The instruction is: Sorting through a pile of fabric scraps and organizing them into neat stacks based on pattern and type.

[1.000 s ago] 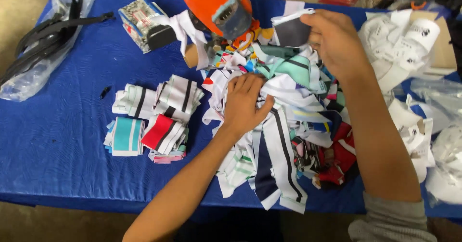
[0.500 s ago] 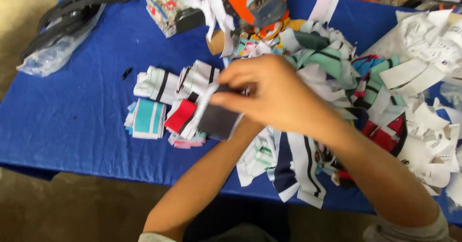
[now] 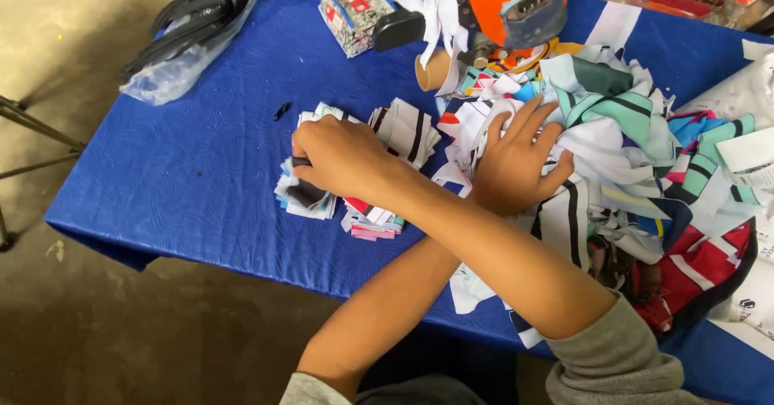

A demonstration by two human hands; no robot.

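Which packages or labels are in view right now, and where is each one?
Small box: far edge of the blue table, rectangular, grey speckled sides, red label.
Clear plastic bag: far left corner, crumpled, holding black straps.
White printed tags: right edge, pale slips with dark marks.

A clear plastic bag [image 3: 173, 70] with black straps [image 3: 205, 6] in it lies at the blue table's [image 3: 185, 179] far left corner, overhanging the edge. A small patterned box [image 3: 348, 10] sits at the far edge, beside an orange machine [image 3: 508, 2]. A cardboard tube [image 3: 434, 70] lies just before that machine.
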